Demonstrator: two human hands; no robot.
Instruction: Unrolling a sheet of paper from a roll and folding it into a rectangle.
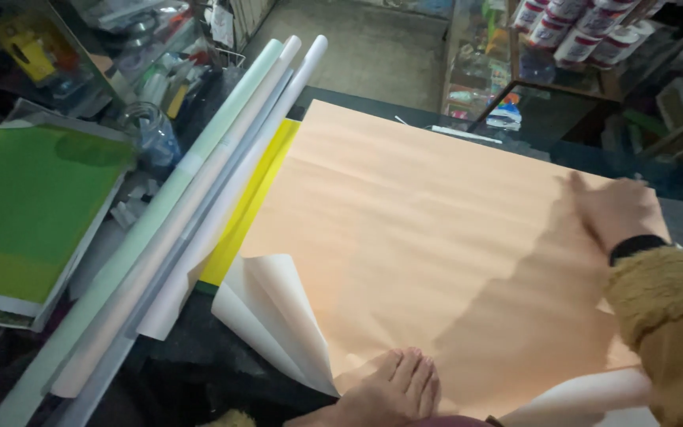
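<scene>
A large peach-coloured paper sheet (pixel 420 237) lies spread on a dark counter. My left hand (pixel 393 391) rests flat on its near edge, fingers together, beside a curled-up white corner (pixel 274 316). My right hand (pixel 614 209), blurred, presses flat on the sheet's far right part; a black wristband and a fuzzy mustard sleeve (pixel 669 316) follow it. A yellow sheet (pixel 250 205) shows under the peach one along its left edge. Neither hand grips anything.
Several long paper rolls (pixel 191 198) lie diagonally left of the sheet. A green-covered stack of pads (pixel 25 213) and a clear jar (pixel 152 134) sit at far left. Shelves with goods and stacked cans (pixel 579 28) stand behind. A white rolled end (pixel 579 399) lies near right.
</scene>
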